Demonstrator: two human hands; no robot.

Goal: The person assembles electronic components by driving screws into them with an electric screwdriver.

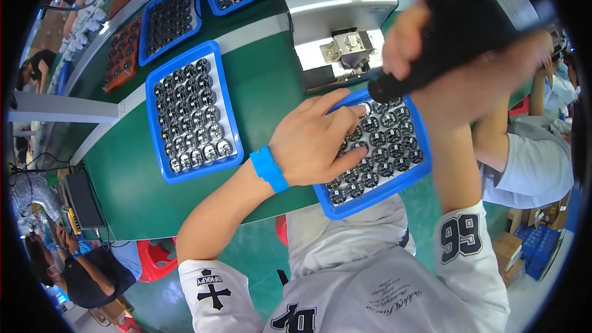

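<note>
Round metallic parts [380, 153] in blue tray [382, 190] on tabletop [262, 92]; left hand [314, 139] over them, spread apart; right hand [456, 92] clamped on black tool [462, 24] (grip blurred). Slipping tool could scratch parts; bumped tray could spill them.

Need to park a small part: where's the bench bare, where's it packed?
Bare: green benchtop bordered by the left blue tray and left forearm; also the gap between that tray, the left hand and the metal machine. Crowded: the right blue tray, holding shiny round parts, under the left hand and a black handheld tool in the right hand.
</note>
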